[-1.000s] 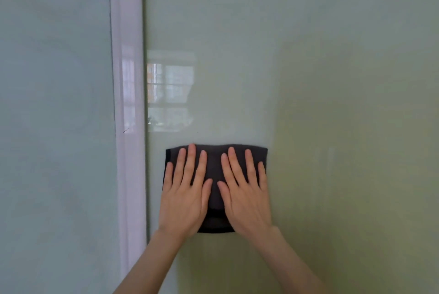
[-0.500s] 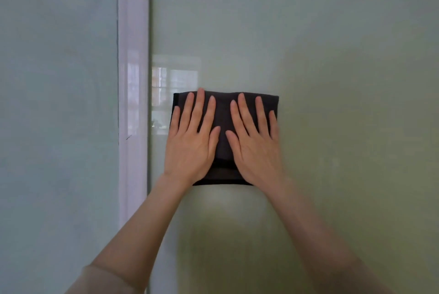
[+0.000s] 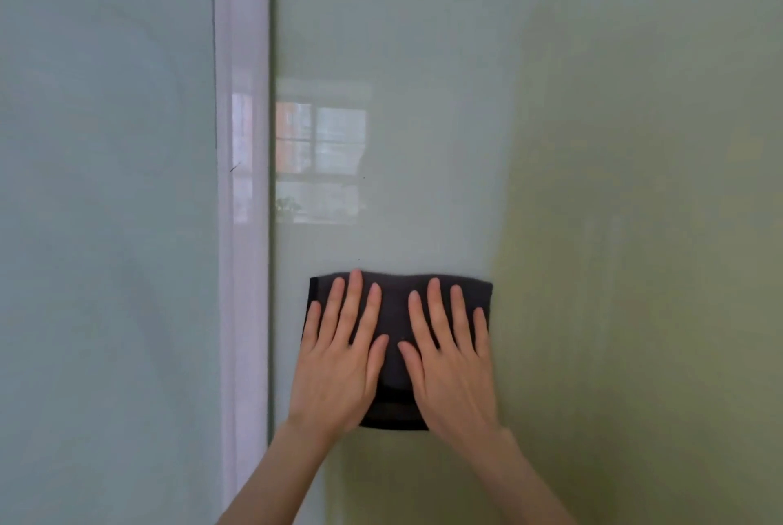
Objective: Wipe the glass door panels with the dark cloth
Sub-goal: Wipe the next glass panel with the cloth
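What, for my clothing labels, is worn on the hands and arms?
The left hand and right hand have no gloves, rings or watch. The left forearm and right forearm are bare to the frame edge, no sleeve visible.

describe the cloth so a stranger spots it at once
Find the white upright frame between two pale green glass panels. On the right panel, near the frame, the left hand and right hand press a cloth flat. It is the only dark thing there.
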